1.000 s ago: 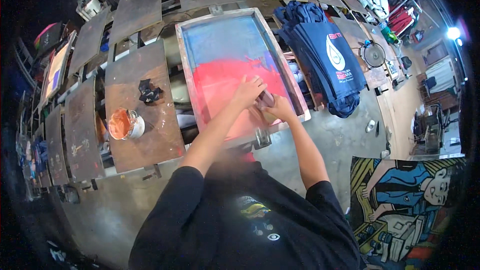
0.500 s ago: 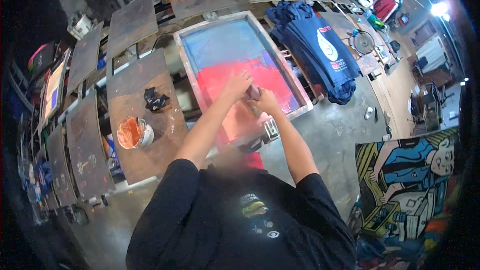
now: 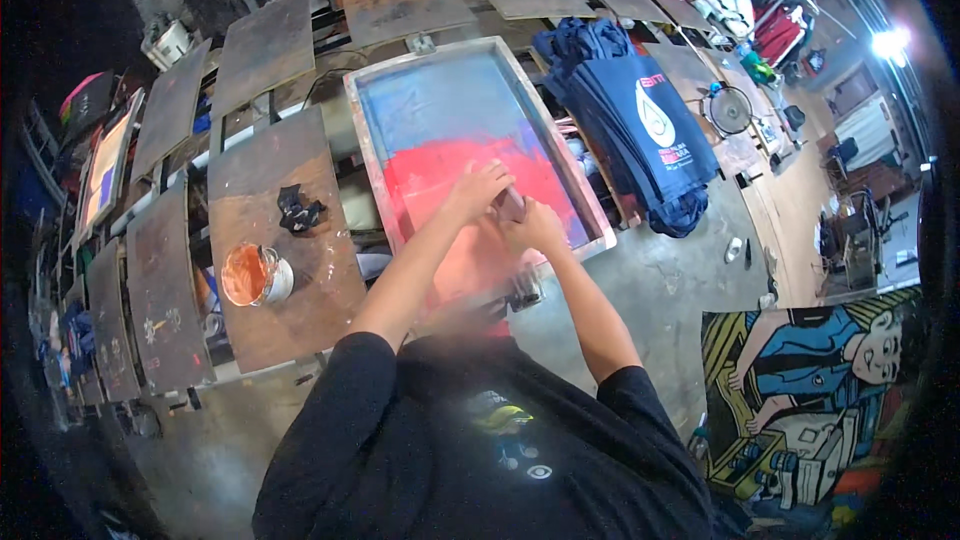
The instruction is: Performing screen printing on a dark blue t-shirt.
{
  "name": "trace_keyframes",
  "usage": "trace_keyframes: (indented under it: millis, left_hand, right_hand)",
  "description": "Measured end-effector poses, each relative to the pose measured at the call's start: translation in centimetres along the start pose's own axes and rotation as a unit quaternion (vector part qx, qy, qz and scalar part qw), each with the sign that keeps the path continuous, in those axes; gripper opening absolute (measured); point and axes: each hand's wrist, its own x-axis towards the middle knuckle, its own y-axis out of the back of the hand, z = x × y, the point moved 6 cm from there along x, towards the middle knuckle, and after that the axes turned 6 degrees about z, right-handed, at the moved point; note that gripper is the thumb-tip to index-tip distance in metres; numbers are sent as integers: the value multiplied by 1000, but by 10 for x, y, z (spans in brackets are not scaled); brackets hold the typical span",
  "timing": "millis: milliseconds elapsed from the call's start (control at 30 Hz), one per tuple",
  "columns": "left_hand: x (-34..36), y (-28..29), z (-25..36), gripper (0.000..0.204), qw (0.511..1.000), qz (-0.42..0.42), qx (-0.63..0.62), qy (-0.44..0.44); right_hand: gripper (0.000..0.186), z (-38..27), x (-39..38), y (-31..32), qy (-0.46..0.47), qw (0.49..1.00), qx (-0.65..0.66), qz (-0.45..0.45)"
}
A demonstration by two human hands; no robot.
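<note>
A screen-printing frame (image 3: 425, 57) with a pale, ink-stained rim lies in front of me. Its mesh (image 3: 445, 100) looks blue at the far end, and wet red ink (image 3: 430, 168) covers much of the nearer part. Over the inked area, my left hand (image 3: 482, 190) and my right hand (image 3: 538, 225) are both closed on the handle of a squeegee (image 3: 513, 204), the left slightly farther away than the right. My forearms and a blur at the lower middle hide the near end of the frame. The squeegee's blade is hard to make out beneath my hands.
Left of the frame, a brown board (image 3: 270, 155) bears a tub of orange ink (image 3: 250, 275) and a crumpled black piece (image 3: 298, 210). Dark blue printed fabric (image 3: 640, 130) is stacked on the right. More flat boards (image 3: 262, 45) line the racks. A painted panel (image 3: 800, 390) stands lower right.
The whole view has tilted slightly, so the frame and tub appear shifted. Both hands stay closed on the squeegee, at nearly the same place over the red ink.
</note>
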Motion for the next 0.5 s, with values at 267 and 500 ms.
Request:
trace_keyframes:
  millis: [267, 500]
  left_hand:
    - [-17, 25, -31, 68, 1000, 6, 22, 5]
    - [8, 4, -8, 68, 999, 14, 24, 44]
  right_hand:
    - [60, -30, 19, -26, -4, 1000, 20, -20]
    - [64, 2, 36, 3, 63, 994, 5, -90]
